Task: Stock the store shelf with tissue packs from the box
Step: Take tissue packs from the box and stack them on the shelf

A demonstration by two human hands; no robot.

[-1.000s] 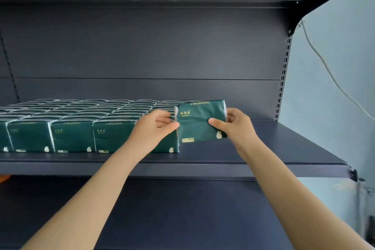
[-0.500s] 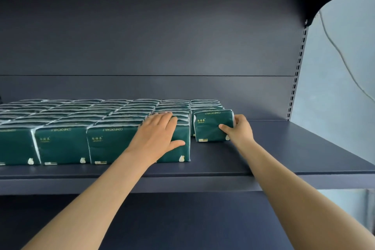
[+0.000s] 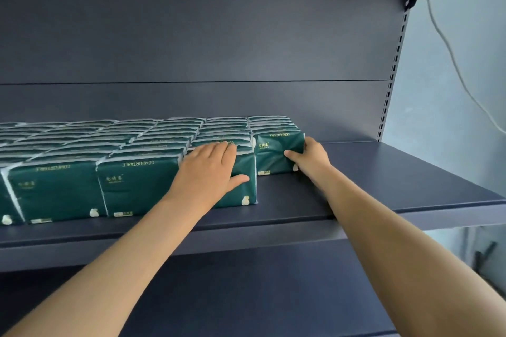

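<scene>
- Head view, the change: a second ago both hands held the pack (image 3: 276, 153) in the air at the near end of the rows (image 3: 109, 150). Now it stands on the shelf (image 3: 383, 186), pushed in at the near end of the rightmost column and touching the packs behind it.
- The right hand (image 3: 312, 157) still holds the pack, with the thumb on its near face and the fingers curled round its right end.
- The left hand (image 3: 210, 169) has let go of the pack. It lies flat with straight fingers on the front pack (image 3: 243, 189) of the next column to the left, thumb spread on its near face, gripping nothing.
- We judge this pack as good as placed: what remains is to release it and fetch another. The box is out of view.
- The rightmost column ends farther back than its neighbours, so we reckon several more packs fit in front of the pack before that column comes level.
- Edges and room: right of the pack the shelf is bare as far as the slotted upright (image 3: 394, 63), room for further columns.
- The shelf's near lip runs just under both forearms, so we would lift clear of it when drawing back.
- Above the rows there is ample height against the back panel (image 3: 191, 35).
- A cable (image 3: 449, 49) hangs on the wall to the right, well apart from the hands.
</scene>
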